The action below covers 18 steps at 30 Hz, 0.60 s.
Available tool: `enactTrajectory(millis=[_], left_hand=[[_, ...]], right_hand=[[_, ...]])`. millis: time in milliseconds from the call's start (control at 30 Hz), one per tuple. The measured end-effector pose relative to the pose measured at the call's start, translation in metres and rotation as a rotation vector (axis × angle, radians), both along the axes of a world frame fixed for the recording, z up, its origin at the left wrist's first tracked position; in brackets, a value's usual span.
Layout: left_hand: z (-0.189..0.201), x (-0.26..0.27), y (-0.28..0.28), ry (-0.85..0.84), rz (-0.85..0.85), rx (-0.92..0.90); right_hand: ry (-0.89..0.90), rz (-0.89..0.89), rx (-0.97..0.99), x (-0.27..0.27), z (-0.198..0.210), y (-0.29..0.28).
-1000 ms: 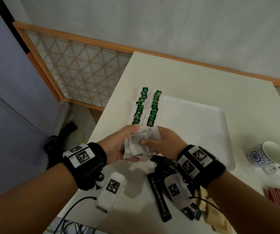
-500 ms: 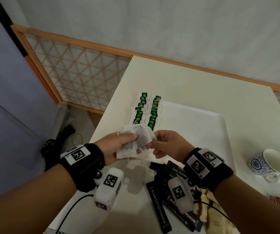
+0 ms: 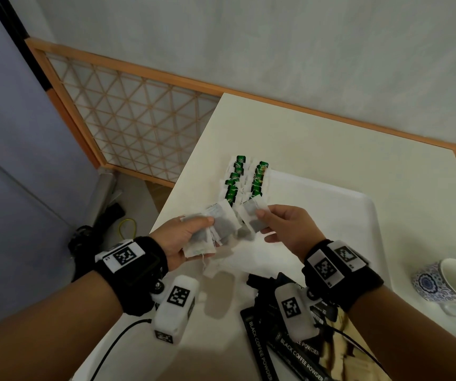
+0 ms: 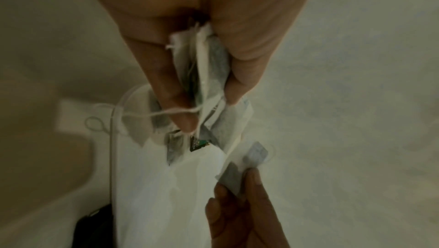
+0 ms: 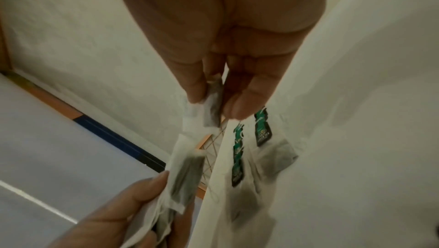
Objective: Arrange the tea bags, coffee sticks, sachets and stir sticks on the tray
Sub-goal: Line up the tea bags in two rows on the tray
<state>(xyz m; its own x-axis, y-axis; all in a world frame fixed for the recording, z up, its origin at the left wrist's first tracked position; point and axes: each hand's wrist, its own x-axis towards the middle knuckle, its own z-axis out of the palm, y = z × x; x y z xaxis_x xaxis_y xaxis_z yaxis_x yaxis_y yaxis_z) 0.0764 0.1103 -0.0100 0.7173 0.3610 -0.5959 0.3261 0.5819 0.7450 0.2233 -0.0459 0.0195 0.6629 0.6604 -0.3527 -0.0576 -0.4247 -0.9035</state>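
Centre frame, above the white tabletop (image 3: 331, 149): your left hand (image 3: 185, 237) grips a bunch of white paper tea bags (image 3: 215, 229); your right hand (image 3: 290, 229) pinches one separate white tea bag (image 3: 253, 218); green-tagged tea bags (image 3: 244, 180) lie in two rows on the white rectangular tray (image 3: 331, 215) behind.

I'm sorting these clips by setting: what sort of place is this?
Probably a room at home or a small tea corner, not a workshop: a plain white table against a wall, a wooden lattice screen beside it, and patterned cups by a tray of tea bags.
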Motion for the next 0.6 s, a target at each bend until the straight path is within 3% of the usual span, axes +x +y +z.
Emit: enactTrajectory(millis=[200, 300, 400, 500, 600], left_hand=[[0.003, 0.012, -0.006, -0.011, -0.002, 0.028], [0.003, 0.015, -0.005, 0.006, 0.002, 0.036], [0.006, 0.02, -0.008, 0.009, -0.008, 0.058], [0.007, 0.023, -0.012, -0.017, -0.014, 0.079], [0.006, 0.024, -0.012, -0.071, -0.035, 0.073]], right_hand=[[0.001, -0.066, 0.101, -0.005, 0.003, 0.012], [-0.212, -0.124, 0.057, -0.002, 0.0, 0.015], [-0.351, -0.019, 0.016, -0.005, 0.0, 0.019], [-0.301, 0.188, 0.019, -0.019, -0.003, 0.026], [-0.153, 0.129, 0.108, -0.021, -0.005, 0.029]])
